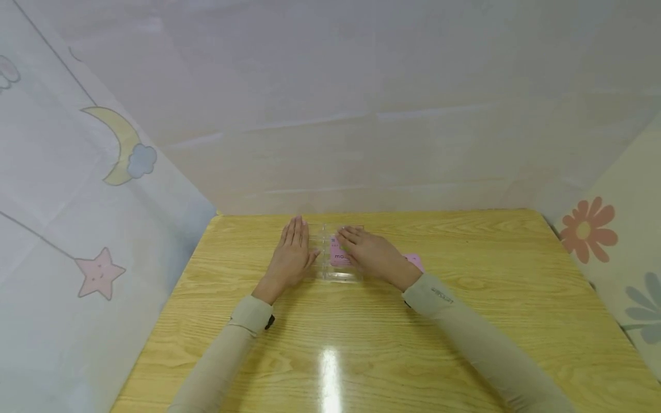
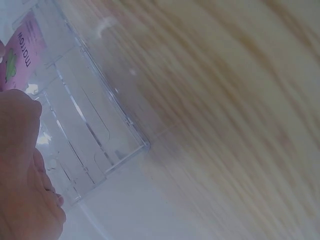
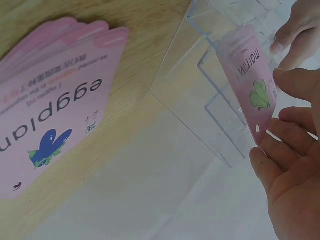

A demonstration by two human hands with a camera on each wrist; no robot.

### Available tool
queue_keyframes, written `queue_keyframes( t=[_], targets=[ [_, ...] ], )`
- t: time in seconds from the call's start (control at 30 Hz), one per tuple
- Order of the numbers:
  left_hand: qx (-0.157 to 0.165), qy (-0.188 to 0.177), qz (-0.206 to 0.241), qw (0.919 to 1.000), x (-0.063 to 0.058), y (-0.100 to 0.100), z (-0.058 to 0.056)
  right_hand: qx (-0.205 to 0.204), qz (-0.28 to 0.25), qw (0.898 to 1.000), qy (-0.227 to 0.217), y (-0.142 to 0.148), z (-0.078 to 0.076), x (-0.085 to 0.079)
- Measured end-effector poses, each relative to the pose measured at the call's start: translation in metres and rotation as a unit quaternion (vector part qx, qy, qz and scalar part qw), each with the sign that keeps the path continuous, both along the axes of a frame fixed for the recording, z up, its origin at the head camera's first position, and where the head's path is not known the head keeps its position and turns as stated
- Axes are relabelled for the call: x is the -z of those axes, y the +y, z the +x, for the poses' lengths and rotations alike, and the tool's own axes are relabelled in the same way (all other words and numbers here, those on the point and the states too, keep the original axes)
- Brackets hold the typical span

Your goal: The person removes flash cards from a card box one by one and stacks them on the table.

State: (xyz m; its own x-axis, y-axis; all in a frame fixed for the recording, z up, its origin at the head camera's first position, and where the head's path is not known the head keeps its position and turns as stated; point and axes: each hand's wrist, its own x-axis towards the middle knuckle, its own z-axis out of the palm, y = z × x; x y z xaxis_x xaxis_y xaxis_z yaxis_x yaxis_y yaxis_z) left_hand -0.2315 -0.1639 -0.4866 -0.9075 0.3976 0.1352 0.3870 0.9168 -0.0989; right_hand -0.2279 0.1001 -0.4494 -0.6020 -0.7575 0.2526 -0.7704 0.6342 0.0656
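A clear plastic organizer with divided compartments sits between my two hands near the table's back edge. My left hand lies along its left side, fingers straight, thumb stretched toward it. With my right hand I hold a pink card reading "marrow", with a green vegetable picture, at the organizer's right part; thumb and fingertips are at the card's edge. In the left wrist view, the same marrow card stands out behind the clear walls. Part of the card is hidden under my right fingers.
A fanned stack of pink cards, the top one showing an eggplant, lies on the table right of the organizer, partly under my right wrist. The wooden table ends against a pale fabric backdrop at the back.
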Motion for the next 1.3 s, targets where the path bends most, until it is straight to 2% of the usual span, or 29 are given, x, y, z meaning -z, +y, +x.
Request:
queue_keyframes(
  t=[0.23,0.47,0.6,0.87,1.3],
  targets=[
    [-0.002,-0.001,0.000,1.0000,0.002,0.000,0.000,0.002,0.027,0.999,0.024,-0.001,-0.002,0.006],
    [0.003,0.011,0.001,0.9999,0.002,0.000,0.000,0.011,0.042,0.999,0.018,-0.003,-0.003,0.008],
    [0.006,0.018,0.002,0.9998,0.002,0.000,-0.001,0.012,0.042,0.999,0.021,-0.004,-0.003,0.010],
    [0.001,0.007,-0.002,1.0000,0.001,-0.001,-0.001,0.005,0.043,0.997,0.060,-0.005,-0.006,0.012],
    [0.000,0.007,-0.007,0.9999,0.000,-0.001,0.000,0.009,0.049,0.995,0.082,-0.010,-0.004,0.012]
  ],
)
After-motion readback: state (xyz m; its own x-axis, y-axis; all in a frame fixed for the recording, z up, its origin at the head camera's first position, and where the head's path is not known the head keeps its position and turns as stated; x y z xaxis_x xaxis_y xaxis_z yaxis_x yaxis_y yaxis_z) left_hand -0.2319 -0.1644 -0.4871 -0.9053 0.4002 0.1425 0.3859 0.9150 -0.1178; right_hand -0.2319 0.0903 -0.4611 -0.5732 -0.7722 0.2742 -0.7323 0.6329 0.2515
